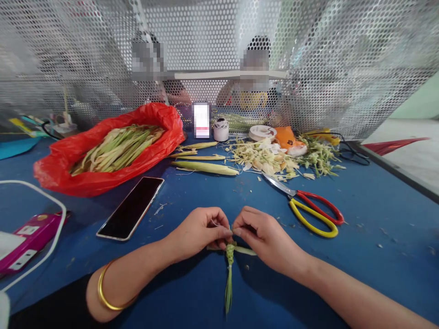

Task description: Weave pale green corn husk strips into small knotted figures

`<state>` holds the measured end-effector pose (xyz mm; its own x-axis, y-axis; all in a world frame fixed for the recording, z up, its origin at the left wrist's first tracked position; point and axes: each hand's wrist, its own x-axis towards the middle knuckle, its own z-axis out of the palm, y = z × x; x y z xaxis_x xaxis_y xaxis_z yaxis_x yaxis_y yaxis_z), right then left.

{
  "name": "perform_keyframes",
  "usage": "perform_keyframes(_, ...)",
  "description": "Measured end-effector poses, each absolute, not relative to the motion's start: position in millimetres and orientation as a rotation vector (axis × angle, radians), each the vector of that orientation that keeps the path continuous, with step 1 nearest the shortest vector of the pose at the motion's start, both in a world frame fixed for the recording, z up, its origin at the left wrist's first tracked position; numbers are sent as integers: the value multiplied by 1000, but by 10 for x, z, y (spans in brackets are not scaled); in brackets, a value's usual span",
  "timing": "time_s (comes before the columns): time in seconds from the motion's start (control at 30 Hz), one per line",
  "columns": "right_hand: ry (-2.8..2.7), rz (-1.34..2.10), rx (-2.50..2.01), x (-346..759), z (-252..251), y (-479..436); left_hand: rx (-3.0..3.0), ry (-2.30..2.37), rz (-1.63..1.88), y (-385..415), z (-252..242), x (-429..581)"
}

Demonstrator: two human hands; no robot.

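Low over the blue table, my left hand [202, 230] pinches at the top of a small braided green leaf piece [229, 256], whose loose thin strands hang toward me. A fine pale thread [215, 223] shows by its fingers. My right hand [262, 233] is closed in a pinch right beside it, thumb against forefinger; what lies between those fingertips is too small to make out. A pale leaf strip [245, 251] sticks out sideways under the right hand. Scissors [313, 208] with one red and one yellow handle lie beyond my right hand.
A red plastic bag [58, 176] of long leaves stands back left, near a dark-screened phone [132, 208]. Several husk leaves [206, 167], a thread spool [221, 130], a tape roll [262, 132] and leaf scraps [260, 157] line the back. A purple power strip [24, 244] lies left. Perforated metal [192, 27] rises behind.
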<state>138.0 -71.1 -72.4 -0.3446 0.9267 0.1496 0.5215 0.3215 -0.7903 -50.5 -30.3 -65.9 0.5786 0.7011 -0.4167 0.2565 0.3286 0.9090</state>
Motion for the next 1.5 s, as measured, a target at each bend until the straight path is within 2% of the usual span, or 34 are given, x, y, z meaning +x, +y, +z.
perform_keyframes(0.6,-2072,888,-1170,1406,-703,-737,1206,1017,402,-303,-628,-499)
perform_keyframes(0.87,-1921,1009,-1209,1377,-750,-730,1257,996,454,-311,-674,-508)
perform_keyframes(1.1,-2083,823,-1238,1370,-805,-746,1764,1151,552,-364,-656,-509)
perform_keyframes(1.3,-2161,743,-1219,1373,-836,-750,2379,1257,502,-464,-678,-518)
perform_keyframes(1.5,-2089,783,-1176,1378,-862,-741,2457,1247,659,-468,-772,-529)
